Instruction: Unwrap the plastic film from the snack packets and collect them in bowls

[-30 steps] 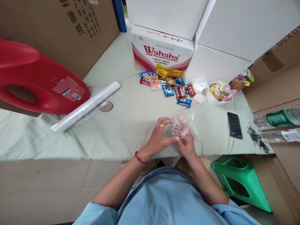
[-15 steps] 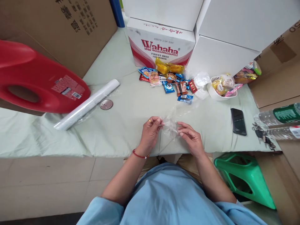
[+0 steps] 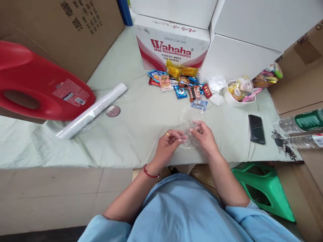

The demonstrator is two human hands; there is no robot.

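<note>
A clear plastic bag (image 3: 189,143), thin and crinkled, spreads between my hands over the front of the table. My left hand (image 3: 169,145), with a ring and a red bracelet, pinches the film near its fingertips. On the other side, my right hand (image 3: 204,136) grips the film between thumb and fingers. The bag's far part lies toward a blue snack packet (image 3: 199,105), and its exact outline is hard to make out. Behind it sits a heap of wrapped snacks (image 3: 184,82).
At the left lie a plastic film roll (image 3: 93,111), a round metal lid (image 3: 113,111) and a red jug (image 3: 45,87). To the right are a white bowl of snacks (image 3: 238,101), a phone (image 3: 256,129), keys (image 3: 284,146) and bottles (image 3: 290,126). A Wahaba-style printed carton (image 3: 174,43) stands behind.
My right hand has moved slightly up and my left hand slightly right and down. The clear film is more spread out, reaching out on both sides of my hands.
</note>
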